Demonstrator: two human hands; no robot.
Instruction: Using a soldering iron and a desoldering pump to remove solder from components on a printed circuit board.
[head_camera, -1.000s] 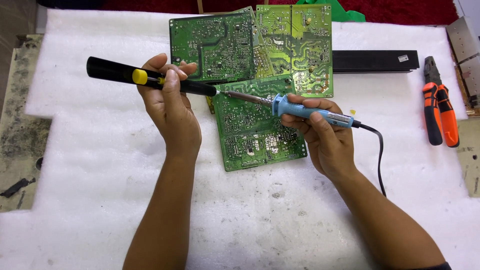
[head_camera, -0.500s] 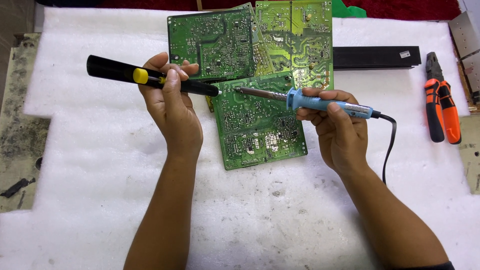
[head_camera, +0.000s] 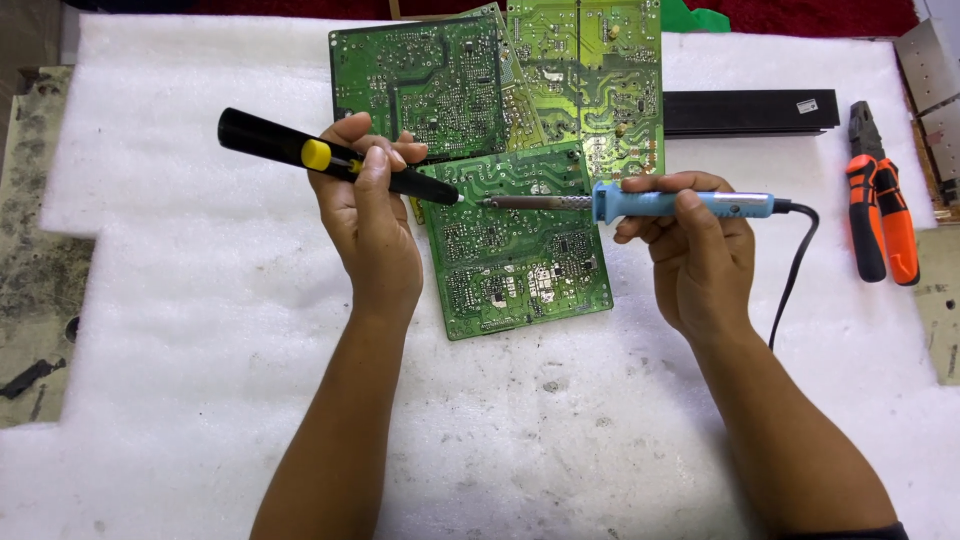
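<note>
Head view of a soldering station. The left hand (head_camera: 368, 215) is closed around a black desoldering pump (head_camera: 335, 160) with a yellow button, held slanting so that its nozzle points down and to the right over the near circuit board (head_camera: 520, 255). The right hand (head_camera: 700, 250) grips the blue handle of a soldering iron (head_camera: 640, 203), fingers wrapped over the top, the iron lying almost level with its metal tip directed left. Tip and pump nozzle meet, or nearly meet, at one spot near the upper left part of the near board; actual contact cannot be told. A black cord (head_camera: 795, 265) leaves the rear of the iron and curves down past the right wrist. The near board lies solder side up on a white foam sheet (head_camera: 200, 350) covering the worktop, partly overlapping two further green boards (head_camera: 430, 80) above it. A black bar (head_camera: 750, 112) lies just right of those boards, and orange-handled pliers (head_camera: 880, 210) rest well apart at the right edge.
</note>
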